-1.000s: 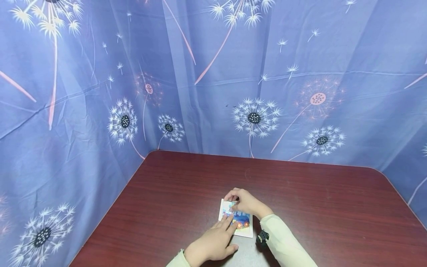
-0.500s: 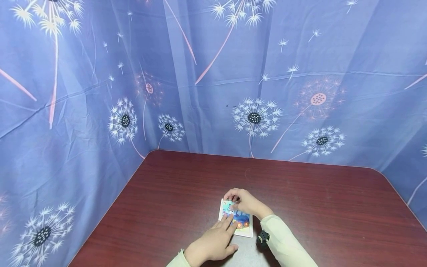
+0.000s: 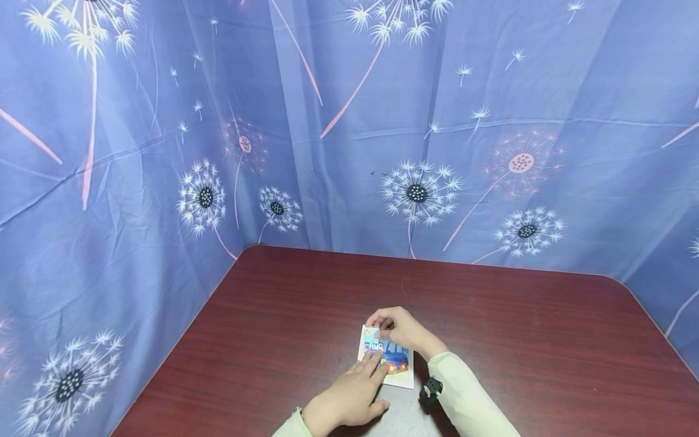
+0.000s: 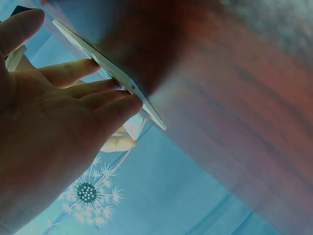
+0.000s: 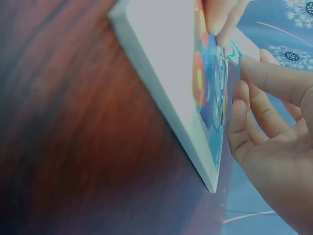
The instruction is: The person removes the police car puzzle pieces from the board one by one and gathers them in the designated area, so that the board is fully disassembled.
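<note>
A small white-framed board with a cartoon blue vehicle picture lies on the table. My left hand rests on its lower left part, fingers straight and spread over the picture. At the top edge, my right hand pinches a flat printed piece between thumb and fingers. In the right wrist view that piece tilts up from the board. The left wrist view shows the board edge-on under the left fingertips, with the raised piece beyond them. My hands hide parts of the picture.
The dark red wooden table stretches around the board to both sides and behind. A blue dandelion-print curtain hangs along its back and left edges. A black device sits at the right wrist.
The picture's upper left corner looked pale and glossy; its print with cartoon eyes now shows clearly, as the pinched piece has shifted slightly. Both hands have stayed nearly still.
</note>
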A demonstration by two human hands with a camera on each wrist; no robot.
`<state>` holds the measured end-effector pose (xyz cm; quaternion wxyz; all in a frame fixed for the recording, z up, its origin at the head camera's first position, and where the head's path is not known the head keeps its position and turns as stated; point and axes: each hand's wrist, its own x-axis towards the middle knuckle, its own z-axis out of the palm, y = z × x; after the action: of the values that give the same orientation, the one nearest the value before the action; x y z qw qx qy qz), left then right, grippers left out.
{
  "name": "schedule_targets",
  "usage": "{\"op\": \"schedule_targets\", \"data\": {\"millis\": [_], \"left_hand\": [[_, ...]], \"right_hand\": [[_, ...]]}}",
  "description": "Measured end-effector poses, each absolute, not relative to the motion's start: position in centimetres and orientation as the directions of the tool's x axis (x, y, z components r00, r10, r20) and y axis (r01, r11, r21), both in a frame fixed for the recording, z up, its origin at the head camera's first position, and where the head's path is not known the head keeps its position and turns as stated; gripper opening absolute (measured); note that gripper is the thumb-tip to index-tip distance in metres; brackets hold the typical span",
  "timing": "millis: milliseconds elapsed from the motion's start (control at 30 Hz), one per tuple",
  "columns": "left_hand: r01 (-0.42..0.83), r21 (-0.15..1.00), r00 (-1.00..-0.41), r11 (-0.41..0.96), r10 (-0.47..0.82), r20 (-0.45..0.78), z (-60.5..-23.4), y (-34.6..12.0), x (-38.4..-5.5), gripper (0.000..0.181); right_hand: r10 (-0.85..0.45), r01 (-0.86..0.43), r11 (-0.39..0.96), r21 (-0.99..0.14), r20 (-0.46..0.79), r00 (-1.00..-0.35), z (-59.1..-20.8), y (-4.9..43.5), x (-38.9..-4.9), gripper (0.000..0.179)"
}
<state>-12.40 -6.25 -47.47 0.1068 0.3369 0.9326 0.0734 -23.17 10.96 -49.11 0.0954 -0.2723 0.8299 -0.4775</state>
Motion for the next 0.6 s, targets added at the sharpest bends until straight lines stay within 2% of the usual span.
{"op": "schedule_targets", "data": {"millis": [467,600], "left_hand": [[0.603,0.233,-0.749,0.763,0.642,-0.163,-47.6,-6.3,-12.4,0.064],[0.602,0.233,-0.75,0.764,0.641,-0.164,-47.5,-6.2,-12.5,0.064]], "right_hand": [[-0.529,-0.305,0.317,-0.898,0.1,-0.843,-45.8,11.6,-22.0,0.02],[-0.498,-0.302,0.339,-0.891,0.102,-0.861,-46.1,12.5,-22.4,0.019]]}}
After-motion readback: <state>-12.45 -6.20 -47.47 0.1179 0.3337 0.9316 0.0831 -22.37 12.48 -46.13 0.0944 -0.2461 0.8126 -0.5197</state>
